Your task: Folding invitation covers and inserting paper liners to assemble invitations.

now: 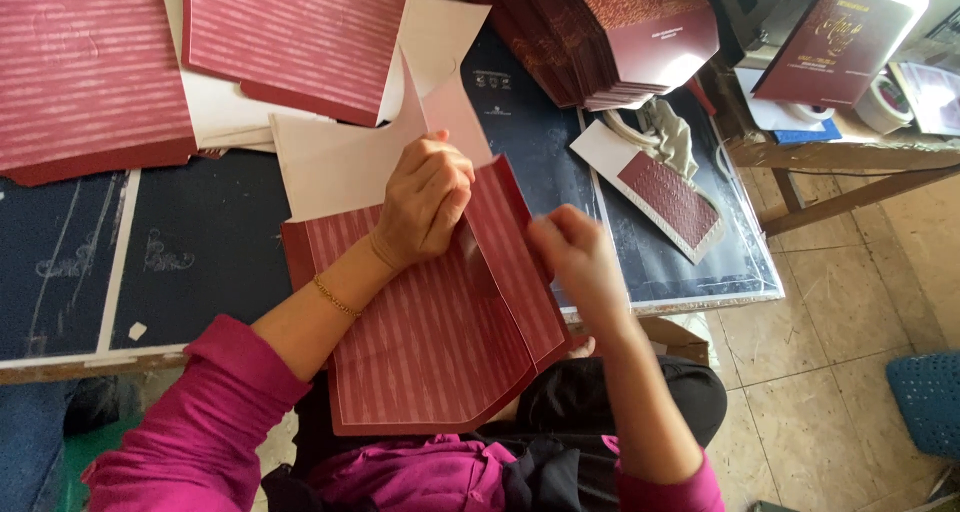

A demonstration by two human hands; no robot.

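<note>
Maroon envelope sheet (440, 342) under left hand (425, 200)

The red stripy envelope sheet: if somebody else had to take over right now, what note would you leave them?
Left hand: pressing flat on the red striped envelope sheet, fingers at the side flap's crease.
Right hand: blurred, at the sheet's right edge on the flap; grip unclear.
Sheet lies open, striped side up, half on the dark table, half over the lap.
Done: right flap partly folded over.
Left: other flaps look unfolded.
Unfolded sheets lie at upper left; a stack of folded envelopes sits at the top.
</note>
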